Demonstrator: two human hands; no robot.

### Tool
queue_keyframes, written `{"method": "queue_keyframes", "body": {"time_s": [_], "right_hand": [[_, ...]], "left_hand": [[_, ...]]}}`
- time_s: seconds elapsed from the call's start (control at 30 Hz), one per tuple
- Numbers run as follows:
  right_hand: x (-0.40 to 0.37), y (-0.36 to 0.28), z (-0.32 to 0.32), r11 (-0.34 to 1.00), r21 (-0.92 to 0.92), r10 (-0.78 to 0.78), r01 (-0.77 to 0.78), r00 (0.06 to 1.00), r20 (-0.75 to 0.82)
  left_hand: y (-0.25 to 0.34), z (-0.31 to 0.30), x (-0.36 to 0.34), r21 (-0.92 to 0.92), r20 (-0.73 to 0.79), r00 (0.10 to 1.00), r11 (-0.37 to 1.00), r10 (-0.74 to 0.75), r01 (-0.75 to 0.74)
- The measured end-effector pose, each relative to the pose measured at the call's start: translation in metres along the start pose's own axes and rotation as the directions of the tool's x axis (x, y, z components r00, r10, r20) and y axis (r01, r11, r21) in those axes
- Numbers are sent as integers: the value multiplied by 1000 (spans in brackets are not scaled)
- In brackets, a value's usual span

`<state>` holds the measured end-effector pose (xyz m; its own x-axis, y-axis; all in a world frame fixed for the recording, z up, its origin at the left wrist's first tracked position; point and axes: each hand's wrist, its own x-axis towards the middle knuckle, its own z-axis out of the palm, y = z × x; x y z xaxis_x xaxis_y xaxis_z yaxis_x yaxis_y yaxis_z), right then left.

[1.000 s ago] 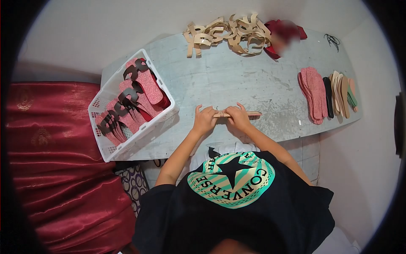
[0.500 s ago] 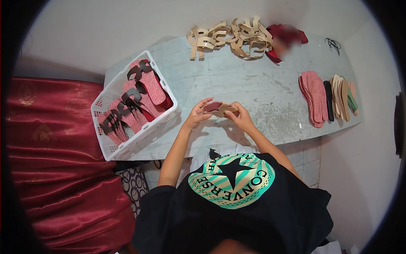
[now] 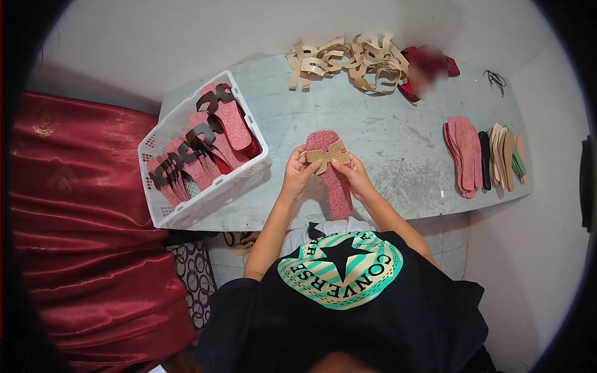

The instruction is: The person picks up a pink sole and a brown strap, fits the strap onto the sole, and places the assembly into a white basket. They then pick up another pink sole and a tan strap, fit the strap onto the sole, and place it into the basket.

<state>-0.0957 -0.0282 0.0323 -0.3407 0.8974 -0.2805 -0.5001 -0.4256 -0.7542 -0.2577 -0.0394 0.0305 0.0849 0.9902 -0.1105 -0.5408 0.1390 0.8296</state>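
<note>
Left hand [image 3: 299,173], right hand [image 3: 356,178] — my fingers pinch the tan, textured, winged strap [image 3: 334,152] across a pink speckled, elongated sole [image 3: 337,194] — right by the flat, pale-grey table's [image 3: 398,133] near edge.

A tan strap [image 3: 328,156] crosses the pink sole [image 3: 337,191].

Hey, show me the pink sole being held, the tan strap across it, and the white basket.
Sole [image 3: 337,191]: head view, bare stretch below the strap.
Strap [image 3: 328,155]: head view, its middle.
Basket [image 3: 202,195]: head view, its near rim.
</note>
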Motion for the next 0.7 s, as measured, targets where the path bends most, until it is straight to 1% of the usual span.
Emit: {"method": "queue_keyframes", "body": {"time_s": [0.07, 0.13, 0.2, 0.23, 0.3, 0.43, 0.53, 0.6, 0.7], "right_hand": [[-2, -2, 3, 1000, 3, 5, -5, 1000, 0], [-2, 0, 4, 1000, 4, 10, -10, 1000, 0], [-2, 5, 5, 999, -16, -43, 43, 999, 20], [-3, 4, 7, 999, -18, -44, 45, 999, 23], [-7, 3, 14, 999, 6, -52, 52, 999, -8], [-9, 6, 18, 999, 37, -5, 4, 1000, 21], [-7, 10, 20, 999, 36, -11, 10, 999, 31], [-7, 13, 23, 999, 14, -49, 49, 998, 39], [-9, 14, 29, 999, 17, -50, 50, 998, 37]], "left_hand": [[3, 1, -2, 26, -17, 1000, 999, 23, -22], [3, 1, -6, -13, -58, 998, 1000, 4, -5], [2, 0, -9, -43, -68, 998, 999, 9, -12], [1, -1, -10, -71, -76, 997, 997, 10, -15], [-2, -3, -13, -70, -82, 996, 997, 22, -28], [-8, -9, -15, -99, -94, 994, 993, 59, -68], [-7, -12, -18, -110, -92, 994, 991, 63, -73], [-2, -9, -22, -118, -101, 993, 990, 69, -81], [2, -8, -28, -113, -115, 991, 990, 75, -88]]}}
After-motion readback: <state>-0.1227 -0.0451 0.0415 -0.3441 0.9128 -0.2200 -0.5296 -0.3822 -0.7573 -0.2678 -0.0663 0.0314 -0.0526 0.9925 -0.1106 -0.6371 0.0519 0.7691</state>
